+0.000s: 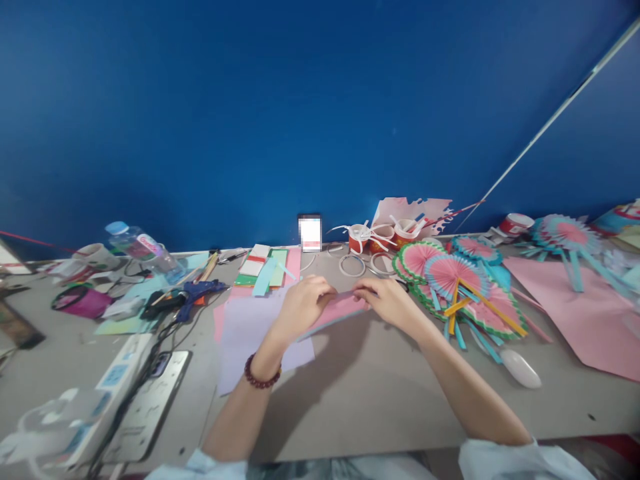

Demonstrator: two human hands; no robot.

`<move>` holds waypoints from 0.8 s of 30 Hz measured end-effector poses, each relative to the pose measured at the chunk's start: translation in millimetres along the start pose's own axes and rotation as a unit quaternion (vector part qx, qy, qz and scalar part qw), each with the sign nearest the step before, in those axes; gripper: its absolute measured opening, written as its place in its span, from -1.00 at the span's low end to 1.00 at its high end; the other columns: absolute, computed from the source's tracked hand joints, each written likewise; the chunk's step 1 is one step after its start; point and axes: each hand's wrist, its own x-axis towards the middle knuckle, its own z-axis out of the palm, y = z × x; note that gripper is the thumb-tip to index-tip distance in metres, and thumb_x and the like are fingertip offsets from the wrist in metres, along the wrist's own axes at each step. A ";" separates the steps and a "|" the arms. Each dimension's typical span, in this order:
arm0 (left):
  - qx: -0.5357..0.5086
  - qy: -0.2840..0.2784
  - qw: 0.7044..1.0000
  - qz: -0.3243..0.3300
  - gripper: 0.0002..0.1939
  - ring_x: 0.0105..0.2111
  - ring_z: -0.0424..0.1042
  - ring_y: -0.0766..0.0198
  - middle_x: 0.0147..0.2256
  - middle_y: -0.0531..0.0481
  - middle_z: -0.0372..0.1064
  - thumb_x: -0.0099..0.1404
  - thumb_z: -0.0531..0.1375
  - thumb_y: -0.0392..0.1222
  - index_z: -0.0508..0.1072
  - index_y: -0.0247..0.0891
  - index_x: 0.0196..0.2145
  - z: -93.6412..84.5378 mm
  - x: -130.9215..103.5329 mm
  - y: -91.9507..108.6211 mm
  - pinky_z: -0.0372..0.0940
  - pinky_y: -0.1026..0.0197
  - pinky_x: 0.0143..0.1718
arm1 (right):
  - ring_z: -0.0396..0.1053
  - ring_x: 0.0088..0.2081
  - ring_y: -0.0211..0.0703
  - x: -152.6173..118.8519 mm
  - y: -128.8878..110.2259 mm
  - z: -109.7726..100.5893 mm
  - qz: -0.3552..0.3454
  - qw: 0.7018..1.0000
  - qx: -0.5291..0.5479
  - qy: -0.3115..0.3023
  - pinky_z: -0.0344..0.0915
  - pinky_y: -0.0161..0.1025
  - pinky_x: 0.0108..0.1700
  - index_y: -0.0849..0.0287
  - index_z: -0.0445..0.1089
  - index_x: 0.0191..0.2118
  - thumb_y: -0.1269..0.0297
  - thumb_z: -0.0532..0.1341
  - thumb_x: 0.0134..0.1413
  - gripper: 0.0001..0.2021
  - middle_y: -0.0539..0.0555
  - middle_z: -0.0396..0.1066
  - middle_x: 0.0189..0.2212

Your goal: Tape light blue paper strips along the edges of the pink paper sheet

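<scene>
Between my two hands is a strip of pink paper [340,308] with a light blue edge along its near side, raised a little over the table. My left hand [306,305], with a dark red bead bracelet [261,373] on the wrist, pinches its left end. At the right end the fingers of my right hand [384,299] are closed on the same paper. Beneath my left hand lie lilac sheets [250,333]. Pink and blue pleated paper fans [455,277] rest to the right of my right hand.
A white mouse [521,369] and a large pink sheet [580,313] lie at right. Paper cups [359,237] and rolls of tape [352,265] stand near the blue wall [310,120]. On the left are a bottle [145,248], a glue gun [197,297], a power strip [113,387] and a phone [150,407].
</scene>
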 end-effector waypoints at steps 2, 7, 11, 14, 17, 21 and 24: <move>0.000 -0.001 1.000 0.001 -0.79 -0.26 0.37 0.24 -0.33 0.04 0.46 0.31 0.07 -0.28 0.50 -0.18 -0.34 -0.7 0.3 -0.1 0.17 0.23 -0.28 | 0.43 -0.43 -0.20 0.2 0.0 0.9 0.001 1.000 -0.003 0.003 0.26 -0.34 -0.34 0.10 0.47 -0.32 0.29 0.08 0.11 -0.79 -0.02 0.49 -0.49; 0.008 -0.007 1.000 -0.005 -0.80 -0.26 0.37 0.24 -0.34 0.03 0.47 0.31 0.07 -0.29 0.50 -0.19 -0.36 -4.6 0.7 2.0 0.17 0.23 -0.29 | 0.44 -0.45 -0.20 0.6 -0.7 1.4 0.007 1.000 -0.010 0.008 0.26 -0.34 -0.37 0.11 0.47 -0.33 0.28 0.09 0.11 -0.80 -0.02 0.49 -0.52; 0.016 -0.014 1.000 -0.006 -0.80 -0.28 0.37 0.24 -0.35 0.02 0.46 0.30 0.07 -0.30 0.49 -0.20 -0.37 -7.8 0.2 3.7 0.18 0.23 -0.30 | 0.43 -0.46 -0.20 0.3 -1.9 1.4 0.002 1.000 -0.010 0.008 0.26 -0.34 -0.38 0.11 0.48 -0.33 0.28 0.10 0.11 -0.80 -0.02 0.48 -0.54; 0.020 -0.008 1.000 -0.008 -0.81 -0.28 0.37 0.24 -0.35 0.03 0.46 0.30 0.07 -0.27 0.49 -0.20 -0.37 -7.9 -0.8 5.3 0.20 0.23 -0.28 | 0.43 -0.47 -0.20 -0.3 -4.5 1.9 -0.013 1.000 -0.013 0.012 0.25 -0.34 -0.37 0.12 0.48 -0.33 0.30 0.10 0.11 -0.81 -0.01 0.49 -0.53; 0.020 0.008 1.000 -0.010 -0.83 -0.26 0.38 0.23 -0.32 0.00 0.46 0.30 0.11 -0.17 0.49 -0.20 -0.32 -5.2 -1.5 8.3 0.21 0.23 -0.27 | 0.42 -0.51 -0.23 -1.1 -7.3 3.4 -0.020 1.000 -0.011 0.015 0.23 -0.33 -0.36 0.11 0.47 -0.32 0.31 0.08 0.14 -0.80 -0.04 0.47 -0.57; 0.012 0.014 1.000 -0.004 -0.80 -0.26 0.39 0.25 -0.31 0.00 0.46 0.33 0.08 -0.15 0.50 -0.19 -0.31 1.5 -0.8 10.9 0.22 0.25 -0.29 | 0.41 -0.54 -0.23 -2.5 -8.6 6.7 -0.012 1.000 -0.012 0.001 0.22 -0.33 -0.36 0.09 0.46 -0.31 0.29 0.08 0.16 -0.80 -0.08 0.42 -0.66; 0.016 0.020 1.000 0.000 -0.79 -0.26 0.39 0.26 -0.33 0.02 0.46 0.34 0.06 -0.23 0.50 -0.18 -0.31 5.4 -0.1 9.1 0.20 0.26 -0.31 | 0.42 -0.53 -0.22 -2.5 -7.5 8.2 -0.016 1.000 -0.002 -0.003 0.23 -0.32 -0.34 0.09 0.45 -0.31 0.29 0.08 0.16 -0.81 -0.07 0.43 -0.64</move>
